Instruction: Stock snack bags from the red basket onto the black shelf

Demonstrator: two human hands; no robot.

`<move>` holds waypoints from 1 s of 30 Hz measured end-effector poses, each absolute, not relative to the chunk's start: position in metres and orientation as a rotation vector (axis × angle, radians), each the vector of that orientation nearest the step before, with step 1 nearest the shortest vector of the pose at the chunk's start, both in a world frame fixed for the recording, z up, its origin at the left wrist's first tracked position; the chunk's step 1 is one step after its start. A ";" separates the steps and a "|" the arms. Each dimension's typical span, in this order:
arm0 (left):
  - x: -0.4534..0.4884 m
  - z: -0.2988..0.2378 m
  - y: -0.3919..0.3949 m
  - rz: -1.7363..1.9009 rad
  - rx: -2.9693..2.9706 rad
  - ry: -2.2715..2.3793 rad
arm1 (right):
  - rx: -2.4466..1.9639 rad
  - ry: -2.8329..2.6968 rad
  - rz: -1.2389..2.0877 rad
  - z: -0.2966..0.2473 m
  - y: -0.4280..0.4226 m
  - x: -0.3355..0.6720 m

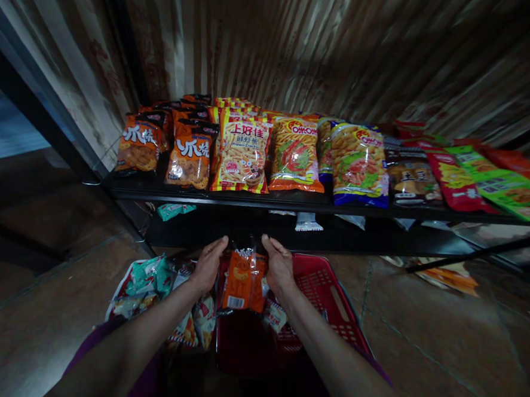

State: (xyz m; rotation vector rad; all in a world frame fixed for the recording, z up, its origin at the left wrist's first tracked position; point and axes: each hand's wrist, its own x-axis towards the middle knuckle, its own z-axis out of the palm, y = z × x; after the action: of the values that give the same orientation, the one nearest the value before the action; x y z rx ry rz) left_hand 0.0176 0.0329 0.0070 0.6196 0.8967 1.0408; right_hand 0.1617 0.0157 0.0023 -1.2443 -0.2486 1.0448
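Observation:
An orange and black snack bag [238, 281] hangs between my hands over a red plastic basket [317, 276], its barcode side facing me. My left hand [209, 266] pinches the bag's upper left corner. At the upper right corner, my right hand [278, 263] has thumb and fingers closed on its dark edge. A small white snack packet [275, 315] lies in the basket beside the held bag. Left of it, a second basket with a pale rim [113, 294] holds teal packets [150, 276] and several other snack packets, partly covered by my left forearm.
In front stands a black shelf [247, 202]. Its upper board carries orange snack bags [190, 155], yellow prawn cracker bags [242, 152], noodle-like snack bags [294, 155] and green packets [506, 181]. A teal packet [176, 210] sits on the lower board. Orange and cream packaging [449, 277] lies at floor level, right.

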 end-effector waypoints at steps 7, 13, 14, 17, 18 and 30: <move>0.013 -0.007 0.018 0.771 0.673 0.739 | -1.242 -0.186 0.980 0.004 0.018 0.169; 0.013 -0.002 0.008 0.646 0.791 0.749 | -1.267 -0.124 0.925 0.004 0.018 0.170; 0.014 0.000 0.007 0.655 0.805 0.774 | -1.267 -0.127 0.923 0.004 0.017 0.170; 0.015 0.002 0.007 0.672 0.798 0.810 | -1.269 -0.131 0.916 0.005 0.017 0.172; 0.015 0.002 0.007 0.670 0.792 0.814 | -1.268 -0.125 0.917 0.005 0.017 0.173; 0.013 -0.010 0.014 0.850 0.598 0.875 | -1.276 -0.442 1.385 0.012 -0.003 0.168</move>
State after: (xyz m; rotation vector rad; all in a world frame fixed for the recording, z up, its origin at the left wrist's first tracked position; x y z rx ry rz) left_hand 0.0135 0.0137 -0.0103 0.5980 0.8754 0.8497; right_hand 0.1681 -0.0032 0.0115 -1.2760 -0.4421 1.3848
